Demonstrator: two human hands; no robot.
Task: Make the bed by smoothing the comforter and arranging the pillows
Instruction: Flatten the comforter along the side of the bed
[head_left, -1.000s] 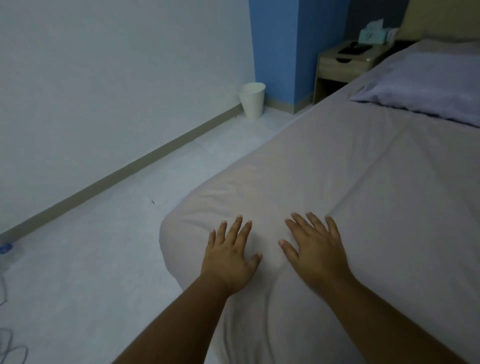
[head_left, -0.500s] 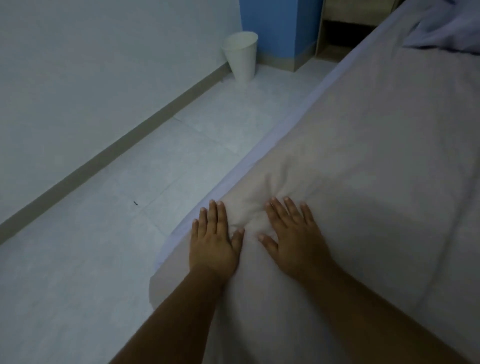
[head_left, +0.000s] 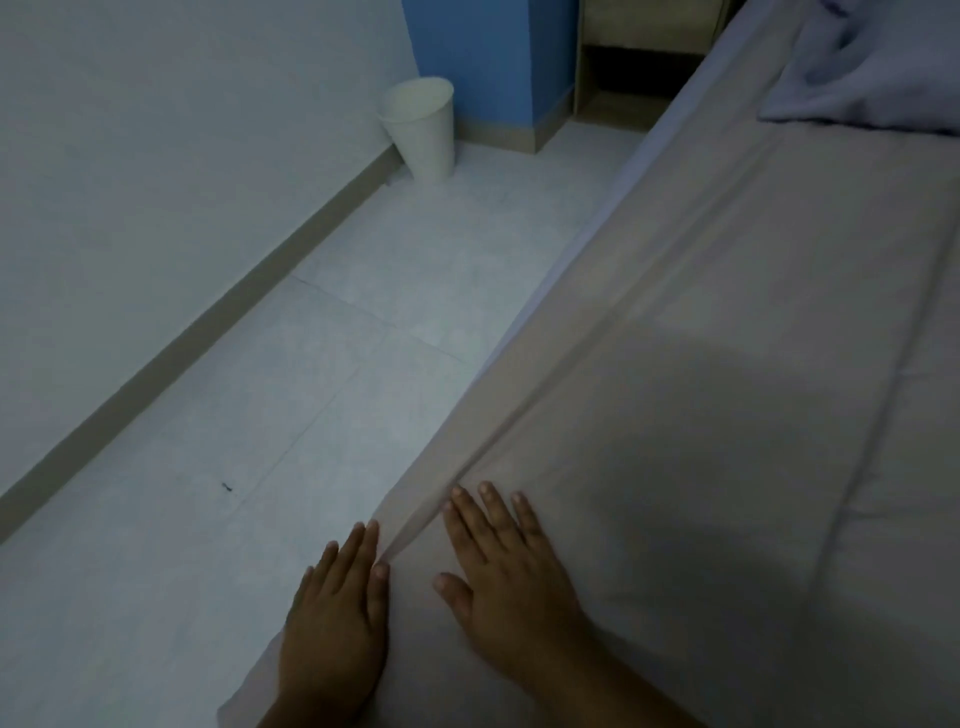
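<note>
- Comforter (head_left: 701, 389), beige, covers the bed top and hangs over the bed's left edge, down to the near corner.
- Left hand (head_left: 335, 623) lies flat on the comforter at the bed's left edge. Fingers are straight and close together and grip nothing. Fingertips (head_left: 358, 535) reach past the cloth edge, with the floor (head_left: 311, 389) behind them.
- Right hand (head_left: 506, 587) lies palm down on the comforter top, just inside the left edge. Fingers are straight and slightly spread, thumb out to the side, holding nothing.
- Hands are near each other but not touching, with a strip of comforter between them.
- Long raised fold (head_left: 545, 395) in the comforter starts between the two hands and runs along the left edge toward the head of the bed.
- Cloth right of the fold lies mostly flat, with a few soft creases toward the right edge.
- Pillow (head_left: 872, 67), pale purple and rumpled, sits at the head of the bed, well apart from both hands, its near edge on the comforter.
- Pale sheet edge (head_left: 623, 171) shows under the comforter along the bed's left side.
- White bin (head_left: 421, 130) stands on the floor against the wall, beside the blue wall section (head_left: 478, 52).
- Wooden nightstand (head_left: 639, 62) stands next to the head of the bed, only partly in view.
</note>
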